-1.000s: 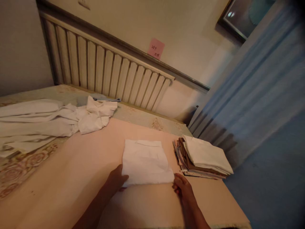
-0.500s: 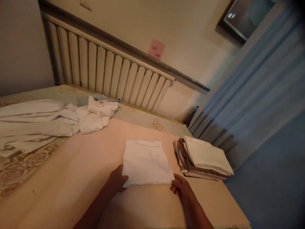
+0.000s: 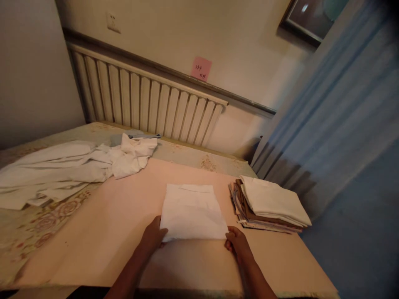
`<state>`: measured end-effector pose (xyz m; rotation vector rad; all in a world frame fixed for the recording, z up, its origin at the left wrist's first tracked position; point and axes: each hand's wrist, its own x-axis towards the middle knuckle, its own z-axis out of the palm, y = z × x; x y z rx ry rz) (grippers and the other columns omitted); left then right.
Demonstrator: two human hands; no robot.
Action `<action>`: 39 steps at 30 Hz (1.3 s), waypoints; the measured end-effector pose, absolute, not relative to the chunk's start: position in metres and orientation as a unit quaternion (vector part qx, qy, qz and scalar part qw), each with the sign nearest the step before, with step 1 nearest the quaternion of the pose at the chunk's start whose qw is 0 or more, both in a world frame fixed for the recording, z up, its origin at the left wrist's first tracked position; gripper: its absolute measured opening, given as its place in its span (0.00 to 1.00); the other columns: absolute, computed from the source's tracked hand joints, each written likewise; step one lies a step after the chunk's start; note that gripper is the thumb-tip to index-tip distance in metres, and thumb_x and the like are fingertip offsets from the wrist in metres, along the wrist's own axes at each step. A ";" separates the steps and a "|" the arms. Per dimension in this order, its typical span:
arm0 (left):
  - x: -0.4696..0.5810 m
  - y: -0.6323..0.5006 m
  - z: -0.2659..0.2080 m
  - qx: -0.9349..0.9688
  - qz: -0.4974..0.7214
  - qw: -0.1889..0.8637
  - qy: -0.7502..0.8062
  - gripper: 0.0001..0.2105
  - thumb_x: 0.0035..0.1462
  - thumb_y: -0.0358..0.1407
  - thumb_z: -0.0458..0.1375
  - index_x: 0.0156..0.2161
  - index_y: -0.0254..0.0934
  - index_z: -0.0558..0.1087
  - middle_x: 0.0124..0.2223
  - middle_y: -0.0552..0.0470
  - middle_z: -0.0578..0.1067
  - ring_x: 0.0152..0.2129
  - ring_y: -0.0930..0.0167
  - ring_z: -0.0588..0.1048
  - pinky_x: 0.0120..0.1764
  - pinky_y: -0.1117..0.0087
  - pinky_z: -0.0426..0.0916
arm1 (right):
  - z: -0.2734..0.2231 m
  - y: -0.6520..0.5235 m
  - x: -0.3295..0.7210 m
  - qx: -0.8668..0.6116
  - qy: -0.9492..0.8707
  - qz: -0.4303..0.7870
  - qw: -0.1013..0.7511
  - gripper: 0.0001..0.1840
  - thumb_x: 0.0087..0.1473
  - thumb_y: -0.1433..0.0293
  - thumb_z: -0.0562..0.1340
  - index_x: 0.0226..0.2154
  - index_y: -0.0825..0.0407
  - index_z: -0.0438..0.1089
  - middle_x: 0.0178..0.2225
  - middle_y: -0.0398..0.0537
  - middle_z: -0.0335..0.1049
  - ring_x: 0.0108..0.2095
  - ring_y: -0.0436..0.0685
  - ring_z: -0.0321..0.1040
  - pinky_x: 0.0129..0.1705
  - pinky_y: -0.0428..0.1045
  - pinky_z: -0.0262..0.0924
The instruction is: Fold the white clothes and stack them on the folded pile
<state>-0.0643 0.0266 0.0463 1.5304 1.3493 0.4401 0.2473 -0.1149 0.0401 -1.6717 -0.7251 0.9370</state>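
Note:
A white folded cloth [image 3: 193, 211] lies in front of me on a pink-orange sheet [image 3: 102, 224], its kind not clear from its folded form. My left hand [image 3: 155, 233] pinches its near left corner, thumb on top and fingers underneath. At the near right corner, my right hand [image 3: 236, 240] grips the cloth between thumb and curled fingers. The cloth's near edge runs straight between the two hands. A stack of folded clothes [image 3: 271, 203], cream on top with brown and other colours below, sits to the right of the cloth.
A heap of crumpled white clothing [image 3: 77, 166] lies at the left on a floral bedcover [image 3: 62, 211]. Behind the bed stands a radiator [image 3: 149, 101] against the wall. A blue curtain [image 3: 327, 124] hangs at the right, beside the stack.
The view has tilted a little, showing more of the sheet's near edge. Both hands keep hold of the white cloth's near corners, and the cloth has hardly moved.

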 end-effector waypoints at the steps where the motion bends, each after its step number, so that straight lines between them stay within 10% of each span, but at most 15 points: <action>1: -0.064 0.023 0.048 0.635 0.182 0.492 0.568 0.20 0.51 0.29 0.50 0.51 0.34 0.60 0.37 0.48 0.75 0.21 0.72 0.74 0.19 0.75 0.67 | 0.039 -0.115 0.247 -0.696 -0.304 0.389 0.522 0.17 0.37 0.62 0.59 0.32 0.54 0.65 0.10 0.36 0.59 0.11 0.46 0.52 0.16 0.42 0.43; 17: -0.076 -0.078 0.059 0.611 0.149 0.461 0.626 0.25 0.54 0.28 0.45 0.58 0.37 0.53 0.40 0.47 0.74 0.23 0.71 0.75 0.22 0.73 0.69 | 0.026 -0.175 0.251 -0.670 -0.342 0.432 0.498 0.17 0.38 0.60 0.56 0.31 0.53 0.65 0.07 0.35 0.55 0.09 0.48 0.51 0.15 0.43 0.41; 26: -0.058 -0.092 0.067 0.791 0.147 0.041 0.593 0.23 0.59 0.33 0.46 0.59 0.27 0.59 0.53 0.35 0.70 0.52 0.58 0.68 0.54 0.57 0.62 | 0.021 -0.178 0.252 -0.672 -0.355 0.416 0.499 0.14 0.41 0.62 0.55 0.31 0.52 0.66 0.08 0.35 0.57 0.10 0.49 0.53 0.14 0.43 0.44; 39: 0.057 -0.067 0.037 0.882 0.141 -0.029 0.450 0.23 0.62 0.36 0.46 0.61 0.37 0.62 0.65 0.44 0.58 0.63 0.57 0.54 0.60 0.49 0.53 | 0.023 -0.180 0.252 -0.688 -0.336 0.412 0.494 0.13 0.44 0.62 0.57 0.33 0.50 0.67 0.12 0.35 0.59 0.12 0.49 0.56 0.14 0.44 0.47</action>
